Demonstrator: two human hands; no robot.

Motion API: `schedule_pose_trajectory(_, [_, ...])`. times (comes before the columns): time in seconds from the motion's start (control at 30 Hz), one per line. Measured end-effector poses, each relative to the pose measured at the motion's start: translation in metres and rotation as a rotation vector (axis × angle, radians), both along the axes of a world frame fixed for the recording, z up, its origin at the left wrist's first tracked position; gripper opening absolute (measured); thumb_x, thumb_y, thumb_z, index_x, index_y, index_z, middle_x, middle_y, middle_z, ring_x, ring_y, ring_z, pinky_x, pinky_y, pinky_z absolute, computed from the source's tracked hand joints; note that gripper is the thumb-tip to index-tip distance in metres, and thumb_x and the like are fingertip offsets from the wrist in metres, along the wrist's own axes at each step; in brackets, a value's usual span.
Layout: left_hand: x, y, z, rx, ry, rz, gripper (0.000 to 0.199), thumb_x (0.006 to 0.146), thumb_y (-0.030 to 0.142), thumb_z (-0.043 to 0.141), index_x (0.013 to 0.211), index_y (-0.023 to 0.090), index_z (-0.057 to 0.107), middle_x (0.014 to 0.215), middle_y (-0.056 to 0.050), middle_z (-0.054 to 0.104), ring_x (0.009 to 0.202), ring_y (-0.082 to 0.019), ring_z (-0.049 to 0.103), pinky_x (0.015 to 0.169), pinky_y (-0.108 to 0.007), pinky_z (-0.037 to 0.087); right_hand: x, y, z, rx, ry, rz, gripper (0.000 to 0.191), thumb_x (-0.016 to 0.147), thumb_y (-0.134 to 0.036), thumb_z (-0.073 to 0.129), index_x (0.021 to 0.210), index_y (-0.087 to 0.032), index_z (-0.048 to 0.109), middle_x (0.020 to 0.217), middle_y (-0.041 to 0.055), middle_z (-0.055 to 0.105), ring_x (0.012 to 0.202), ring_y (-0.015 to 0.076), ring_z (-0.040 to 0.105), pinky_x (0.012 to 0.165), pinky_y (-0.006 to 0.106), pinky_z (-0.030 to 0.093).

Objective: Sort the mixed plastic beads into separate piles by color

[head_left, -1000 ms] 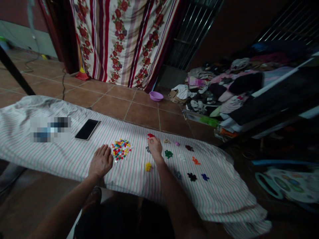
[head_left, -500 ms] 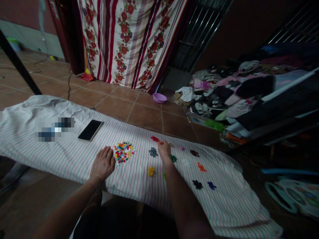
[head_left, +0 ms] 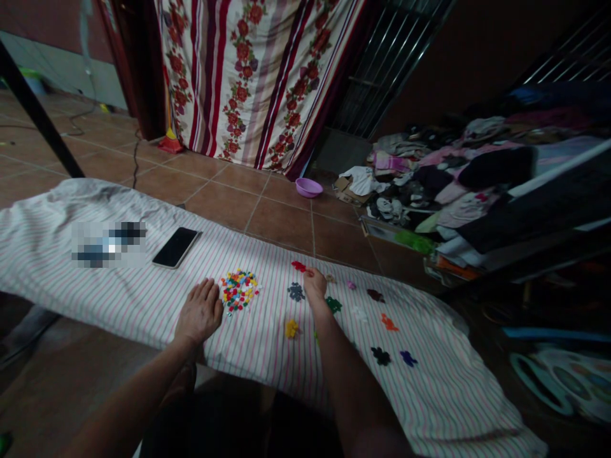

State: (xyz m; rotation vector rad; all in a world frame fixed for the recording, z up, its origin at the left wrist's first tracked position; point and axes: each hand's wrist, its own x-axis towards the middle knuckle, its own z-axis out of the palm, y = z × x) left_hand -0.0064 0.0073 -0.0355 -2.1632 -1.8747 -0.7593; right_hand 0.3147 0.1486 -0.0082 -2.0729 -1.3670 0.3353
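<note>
My left hand point(head_left: 200, 310) lies flat on the striped cloth, fingers stretched out, beside a round heap of small mixed-colour pieces point(head_left: 238, 290). Farther right, the fingers of my right hand point(head_left: 315, 284) are pinched together at the edge of a little red pile point(head_left: 298, 266); what is between the fingertips is too small to make out. Around that hand are a grey pile point(head_left: 296, 292), a dark green pile point(head_left: 334, 305) and a few beige pieces point(head_left: 330, 278). Nearer me is a yellow pile point(head_left: 291, 329), and my right forearm partly covers some light green pieces point(head_left: 316, 338).
More single-colour piles spread to the right: pink point(head_left: 351, 285), brown point(head_left: 375, 295), white point(head_left: 359, 313), orange point(head_left: 389, 322), black point(head_left: 380, 355) and dark blue-purple point(head_left: 408, 358). A phone point(head_left: 176, 247) lies at left, near a blurred-out patch. Beyond the cloth, a purple basin point(head_left: 309, 187) stands on the tiles.
The whole view has shifted slightly. My right hand stays pinched by the red pile, and my left hand rests in the same place.
</note>
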Motion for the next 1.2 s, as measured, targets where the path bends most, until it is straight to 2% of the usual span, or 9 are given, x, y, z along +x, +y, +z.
schedule_pose_trajectory(0.4, [0.000, 0.000, 0.003, -0.014, 0.035, -0.001, 0.044, 0.095, 0.031, 0.037, 0.122, 0.008, 0.062, 0.132, -0.020, 0.064, 0.132, -0.033, 0.053, 0.110, -0.050, 0.043, 0.002, 0.004, -0.011, 0.086, 0.103, 0.032, 0.024, 0.075, -0.020, 0.054, 0.089, -0.020, 0.074, 0.086, 0.0053, 0.076, 0.085, 0.0198, 0.070, 0.080, 0.028, 0.053])
schedule_pose_trajectory(0.73, [0.001, 0.000, 0.001, -0.022, 0.001, 0.004, 0.043, 0.093, 0.031, 0.037, 0.121, 0.011, 0.062, 0.132, -0.019, 0.064, 0.133, -0.032, 0.052, 0.111, -0.050, 0.041, 0.006, 0.005, -0.017, 0.114, 0.169, 0.071, 0.026, 0.072, -0.024, 0.052, 0.083, -0.020, 0.074, 0.087, 0.0052, 0.077, 0.087, 0.0213, 0.071, 0.084, 0.031, 0.054])
schedule_pose_trajectory(0.9, [0.002, 0.000, 0.003, -0.040, -0.020, 0.010, 0.043, 0.093, 0.031, 0.038, 0.122, 0.010, 0.062, 0.134, -0.019, 0.062, 0.134, -0.033, 0.051, 0.113, -0.050, 0.040, 0.004, 0.002, -0.012, 0.105, 0.187, 0.053, 0.027, 0.071, -0.022, 0.051, 0.082, -0.020, 0.075, 0.083, 0.0047, 0.077, 0.085, 0.0219, 0.071, 0.083, 0.030, 0.054])
schedule_pose_trajectory(1.03, [0.002, -0.001, 0.005, -0.045, -0.014, 0.015, 0.042, 0.093, 0.031, 0.038, 0.122, 0.012, 0.062, 0.135, -0.018, 0.062, 0.133, -0.032, 0.052, 0.112, -0.050, 0.040, -0.003, -0.004, -0.002, 0.090, 0.112, 0.056, 0.032, 0.073, -0.019, 0.046, 0.086, -0.019, 0.076, 0.089, 0.0057, 0.076, 0.090, 0.0220, 0.069, 0.089, 0.032, 0.052])
schedule_pose_trajectory(1.2, [0.002, -0.001, 0.007, -0.066, -0.016, 0.016, 0.044, 0.094, 0.031, 0.037, 0.122, 0.009, 0.062, 0.136, -0.020, 0.061, 0.134, -0.033, 0.051, 0.113, -0.050, 0.039, -0.027, -0.015, 0.010, 0.142, 0.045, 0.191, 0.033, 0.078, -0.017, 0.046, 0.091, -0.021, 0.076, 0.102, 0.0057, 0.075, 0.099, 0.0203, 0.068, 0.095, 0.032, 0.050])
